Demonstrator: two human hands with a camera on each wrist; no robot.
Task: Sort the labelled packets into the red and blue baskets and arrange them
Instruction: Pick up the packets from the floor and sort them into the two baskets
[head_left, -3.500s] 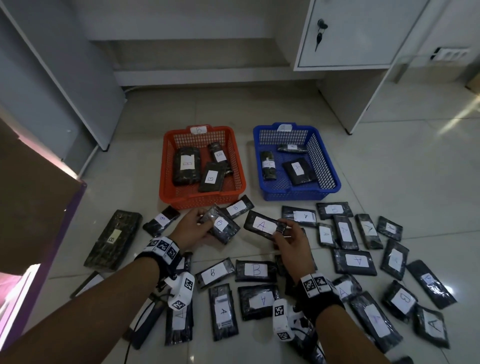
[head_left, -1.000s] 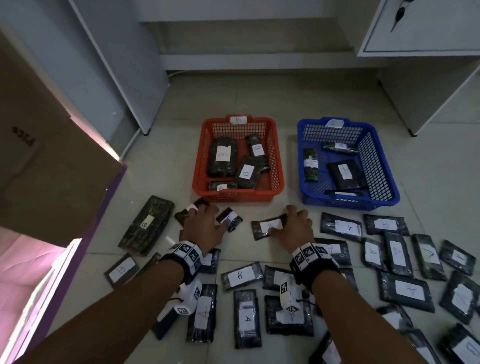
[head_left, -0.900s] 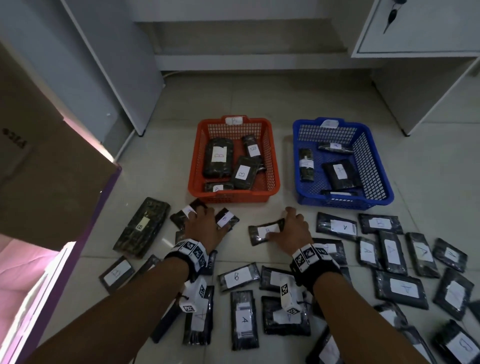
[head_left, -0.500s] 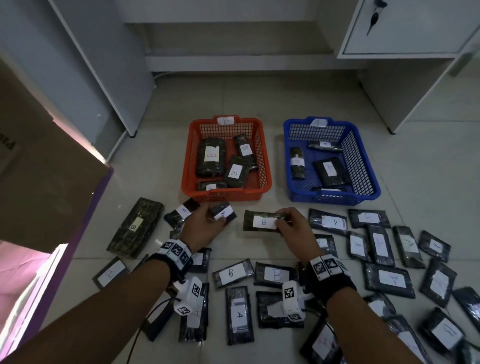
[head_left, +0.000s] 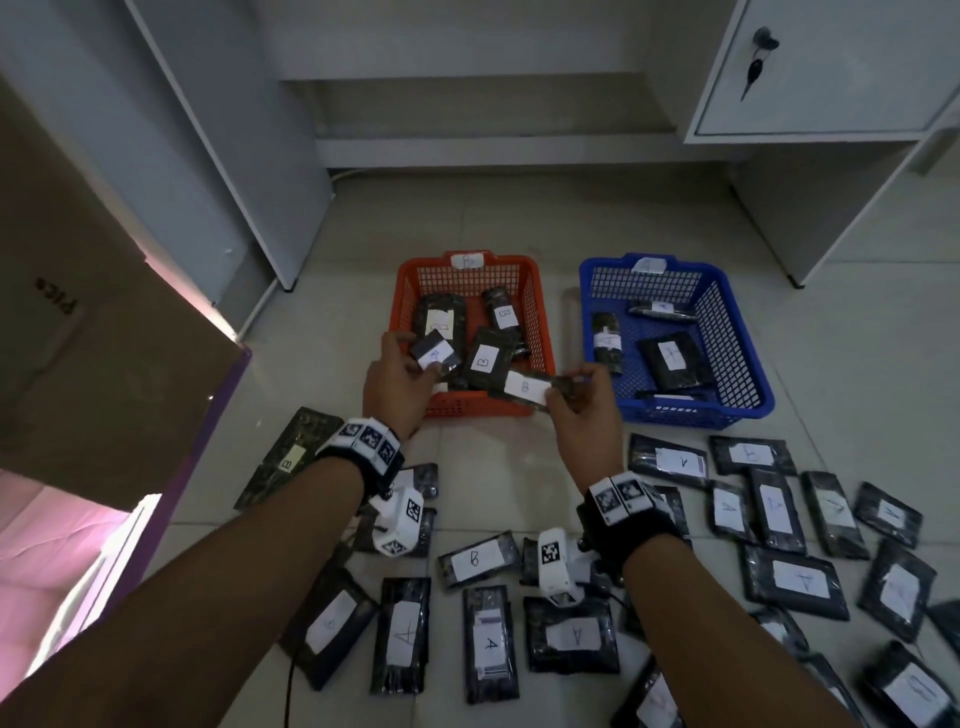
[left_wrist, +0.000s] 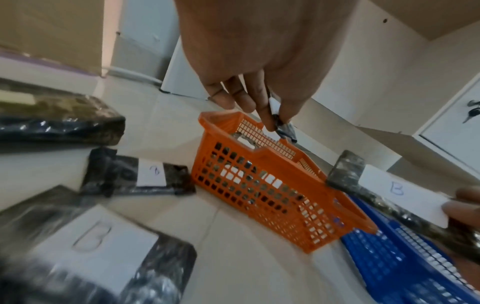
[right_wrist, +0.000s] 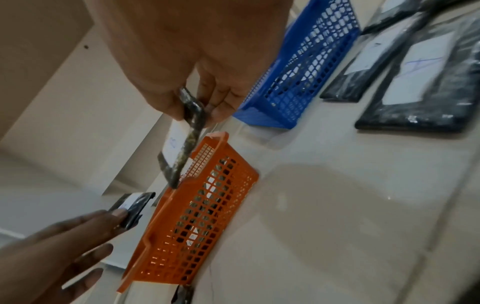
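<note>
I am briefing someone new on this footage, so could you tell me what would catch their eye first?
Two bright baskets stand side by side on the floor: the red basket on the left, the blue basket on the right. Over the red one, the left hand and right hand each hold a packet; the right hand's reads B. Many more dark packets with white labels lie scattered on the near floor.

Red basket (head_left: 540, 312), blue basket (head_left: 748, 364), black packets (head_left: 795, 582)
</note>
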